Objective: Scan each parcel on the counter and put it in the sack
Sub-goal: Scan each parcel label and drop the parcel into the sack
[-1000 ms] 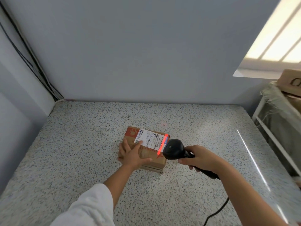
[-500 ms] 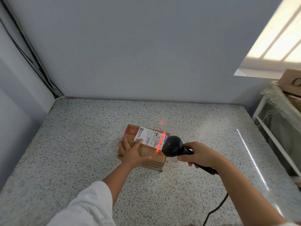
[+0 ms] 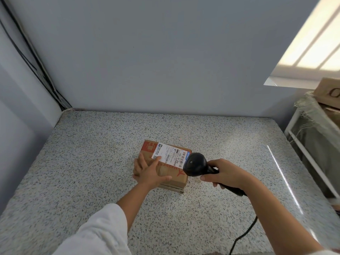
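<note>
Steadying the brown cardboard parcel [image 3: 173, 176] at the centre of the frame, the left hand [image 3: 149, 172] lies on its top, fingers straight and slightly spread. The right hand [image 3: 225, 174] wraps its fingers round the black corded handheld scanner [image 3: 196, 164], whose head sits just beside the white shipping label [image 3: 171, 155]. No scan line shows, so a completed read cannot be confirmed. This seems to be the only parcel on the speckled grey stone counter [image 3: 92, 162]. It is not yet in the pale woven sack [image 3: 316, 137] at the right edge, where a tan cardboard box [image 3: 329, 92] shows.
</note>
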